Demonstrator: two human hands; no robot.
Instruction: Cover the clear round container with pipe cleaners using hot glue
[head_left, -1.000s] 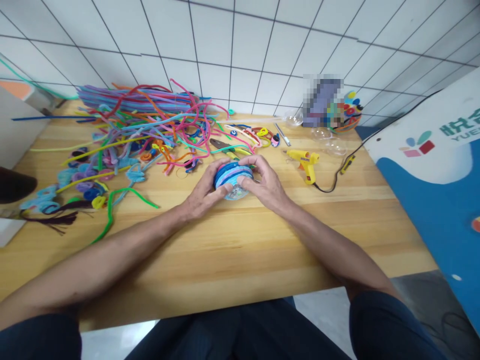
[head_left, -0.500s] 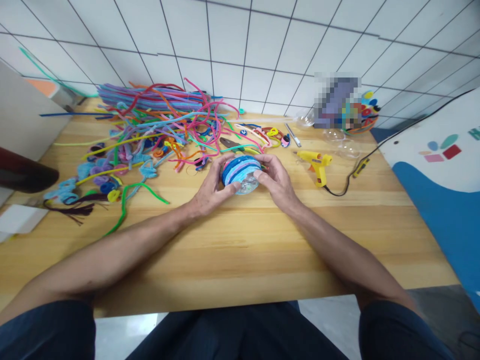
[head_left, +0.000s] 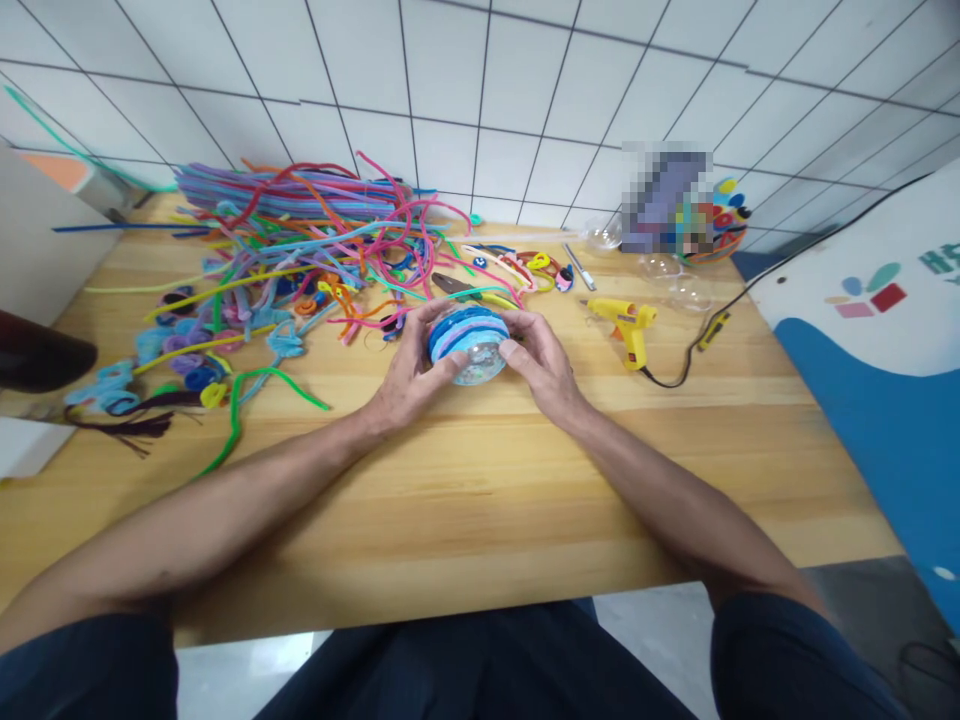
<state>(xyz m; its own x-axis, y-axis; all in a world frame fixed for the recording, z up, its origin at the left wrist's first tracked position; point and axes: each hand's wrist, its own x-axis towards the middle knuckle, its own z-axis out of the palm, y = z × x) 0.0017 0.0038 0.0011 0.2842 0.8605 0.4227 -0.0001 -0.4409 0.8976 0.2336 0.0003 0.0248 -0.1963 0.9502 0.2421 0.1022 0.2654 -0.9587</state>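
Between my two hands is a clear ball wrapped in blue, light blue and purple pipe cleaners (head_left: 471, 335). Its near lower side is bare and see-through, with glittery bits showing. My left hand (head_left: 416, 365) grips it from the left, thumb on the front. From the right, my right hand (head_left: 541, 360) is curled round it, its thumb pressed near the bare part. Fingertips behind the ball are partly hidden. Just beyond it lie pliers (head_left: 457, 287) with yellow-green handles.
A yellow glue gun (head_left: 628, 325) with a black cord lies at right. Tangled pipe cleaners (head_left: 300, 215) cover the back left. A craft knife (head_left: 579, 267), clear plastic balls (head_left: 661, 268) and a basket of colourful pieces (head_left: 724, 240) are near the tiled wall (head_left: 442, 90).
The ball has tipped slightly, so more of its clear side faces me between my thumbs. Both hands keep their hold. The whole view has shifted a little.
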